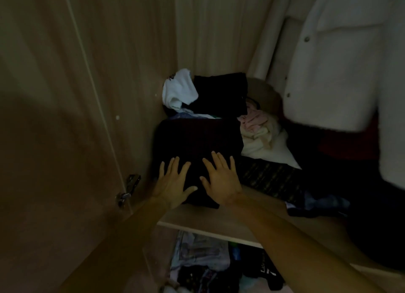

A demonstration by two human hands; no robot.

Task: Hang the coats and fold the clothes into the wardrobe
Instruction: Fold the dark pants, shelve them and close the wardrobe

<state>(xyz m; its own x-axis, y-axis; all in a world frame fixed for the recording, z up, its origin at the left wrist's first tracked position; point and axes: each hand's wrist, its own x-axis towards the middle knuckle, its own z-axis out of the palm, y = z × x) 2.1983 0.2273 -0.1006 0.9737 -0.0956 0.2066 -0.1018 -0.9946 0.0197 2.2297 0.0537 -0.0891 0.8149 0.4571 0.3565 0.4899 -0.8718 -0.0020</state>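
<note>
— Left hand (173, 183) and right hand (221, 178), how do they lie?

— Both flat, fingers straight and spread, palms pressing on the near end of the folded dark garment (197, 139), side by side at the lower middle of the frame.

— And where is that garment?

— On the wardrobe shelf (219, 220), at centre frame, its near edge close to the shelf's front lip and its left side against the wardrobe wall.

— What lies around it?

— Behind it, higher in the frame, a crumpled white top (177, 91) and a black folded piece (221, 93). To its right, a heap of pink and cream clothes (256, 121), and below that a dark patterned cloth (269, 176).

— Any coats?

— One white coat (341, 73) hangs at the upper right, its hem above the shelf.

— And the left side?

— An open wooden door (54, 117) with a metal hinge (131, 183). Under the shelf, at the bottom, more jumbled clothes (201, 255), too dim to tell apart.
</note>
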